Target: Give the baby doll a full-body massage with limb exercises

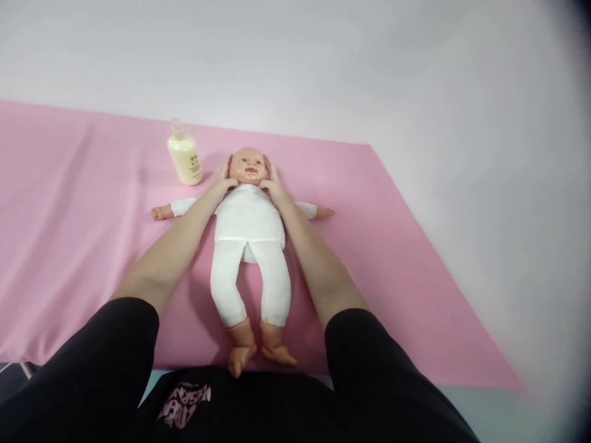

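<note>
A baby doll [250, 215] in white cloth lies on its back, head away from me and bare feet towards me, its arms spread to both sides. My left hand [225, 178] cups the left side of the doll's head, thumb near its chin. On the opposite side my right hand [273, 178] does the same, so the head sits between my two palms. Some fingers of both hands are hidden beside and behind the head.
A pump bottle [185, 157] of pale yellow liquid stands behind and left of the doll. Pink cloth [392, 295] covers the table, with creases on the left. Beyond its far edge is a plain pale wall [295, 67].
</note>
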The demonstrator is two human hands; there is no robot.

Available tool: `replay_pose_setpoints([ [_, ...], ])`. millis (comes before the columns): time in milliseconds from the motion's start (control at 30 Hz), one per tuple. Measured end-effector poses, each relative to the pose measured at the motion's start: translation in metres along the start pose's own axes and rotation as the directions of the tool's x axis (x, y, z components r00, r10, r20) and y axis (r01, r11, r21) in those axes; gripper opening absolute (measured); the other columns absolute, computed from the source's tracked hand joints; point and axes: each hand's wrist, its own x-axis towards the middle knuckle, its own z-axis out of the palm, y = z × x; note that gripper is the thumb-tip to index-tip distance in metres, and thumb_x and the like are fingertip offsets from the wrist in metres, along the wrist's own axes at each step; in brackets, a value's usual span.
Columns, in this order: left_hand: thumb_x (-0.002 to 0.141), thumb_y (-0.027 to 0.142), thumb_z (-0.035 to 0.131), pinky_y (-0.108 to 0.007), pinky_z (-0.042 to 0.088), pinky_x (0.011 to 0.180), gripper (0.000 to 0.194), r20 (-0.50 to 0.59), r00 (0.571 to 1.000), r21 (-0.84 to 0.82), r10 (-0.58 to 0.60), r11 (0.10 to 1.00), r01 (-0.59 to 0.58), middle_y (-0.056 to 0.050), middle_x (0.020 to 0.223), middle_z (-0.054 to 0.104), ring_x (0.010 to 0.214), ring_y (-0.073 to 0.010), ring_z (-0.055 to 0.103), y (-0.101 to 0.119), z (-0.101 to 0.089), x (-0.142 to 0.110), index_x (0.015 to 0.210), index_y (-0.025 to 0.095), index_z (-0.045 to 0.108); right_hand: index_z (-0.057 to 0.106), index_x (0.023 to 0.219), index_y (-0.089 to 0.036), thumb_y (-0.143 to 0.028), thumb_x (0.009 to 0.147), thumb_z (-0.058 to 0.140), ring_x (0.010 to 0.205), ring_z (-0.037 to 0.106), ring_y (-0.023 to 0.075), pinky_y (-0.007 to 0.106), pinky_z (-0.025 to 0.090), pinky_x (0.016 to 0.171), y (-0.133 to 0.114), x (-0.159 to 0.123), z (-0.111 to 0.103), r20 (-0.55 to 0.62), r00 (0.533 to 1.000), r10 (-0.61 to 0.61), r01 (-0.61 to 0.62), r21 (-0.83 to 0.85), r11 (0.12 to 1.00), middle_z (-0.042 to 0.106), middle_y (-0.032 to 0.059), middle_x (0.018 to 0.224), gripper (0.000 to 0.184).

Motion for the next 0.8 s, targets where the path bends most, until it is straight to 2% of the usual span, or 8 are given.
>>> replay_pose_setpoints([
  [100, 0.053, 0.014, 0.074, -0.052, 0.027, 0.135, 0.113, 0.040, 0.999, 0.028, -0.010, 1.000, 0.009, -0.008, 0.179, 0.026, 0.165, -0.0433, 0.021, 0.004, -0.001, -0.006, 0.161, 0.025, 0.042, 0.014, 0.170, -0.031, -0.034, 0.065, 0.073, 0.167, 0.025, 0.0306, 0.049, 0.030, 0.136, 0.002, 0.000, 0.001, -0.047, 0.999, 0.003, -0.001, 0.050, 0.999, 0.021, 0.0001, 0.180, 0.121],
  [200, 0.054, 0.015, 0.077, -0.053, 0.028, 0.135, 0.116, 0.057, 0.998, 0.051, -0.033, 0.998, 0.030, -0.007, 0.180, 0.022, 0.166, -0.0432, 0.020, 0.011, 0.000, -0.011, 0.163, 0.027, 0.039, 0.012, 0.170, -0.029, -0.036, 0.061, 0.081, 0.167, 0.024, 0.0316, 0.048, 0.026, 0.138, -0.001, -0.002, 0.002, -0.039, 0.999, -0.004, 0.006, 0.063, 0.998, 0.020, 0.0040, 0.181, 0.130],
  [400, 0.053, 0.019, 0.087, -0.051, 0.031, 0.134, 0.128, 0.051, 0.996, 0.099, -0.069, 0.993, 0.064, -0.013, 0.180, 0.018, 0.165, -0.0441, 0.022, 0.021, 0.003, -0.013, 0.168, 0.020, 0.030, 0.009, 0.171, -0.026, -0.052, 0.059, 0.090, 0.168, 0.023, 0.0328, 0.047, 0.028, 0.138, -0.011, -0.006, 0.004, -0.041, 0.999, 0.004, -0.002, 0.041, 0.999, 0.019, 0.0085, 0.181, 0.140],
  [633, 0.057, 0.039, 0.097, -0.051, 0.029, 0.134, 0.133, 0.034, 0.998, 0.239, -0.054, 0.970, 0.044, -0.014, 0.180, 0.019, 0.165, -0.0399, 0.024, 0.028, 0.007, -0.018, 0.169, 0.024, 0.028, 0.012, 0.171, -0.031, -0.066, 0.054, 0.095, 0.165, 0.030, 0.0357, 0.054, 0.029, 0.136, -0.012, -0.007, 0.005, -0.060, 0.998, 0.010, -0.009, 0.016, 1.000, 0.025, 0.0070, 0.178, 0.148],
  [800, 0.053, 0.047, 0.100, -0.048, 0.030, 0.134, 0.142, 0.037, 0.999, 0.256, -0.024, 0.967, 0.013, -0.022, 0.178, 0.019, 0.165, -0.0423, 0.024, 0.027, 0.006, -0.017, 0.169, 0.012, 0.026, 0.013, 0.172, -0.028, -0.070, 0.052, 0.095, 0.165, 0.030, 0.0362, 0.052, 0.031, 0.135, -0.012, -0.007, 0.006, -0.061, 0.998, 0.020, -0.020, 0.007, 1.000, 0.027, 0.0098, 0.178, 0.152],
])
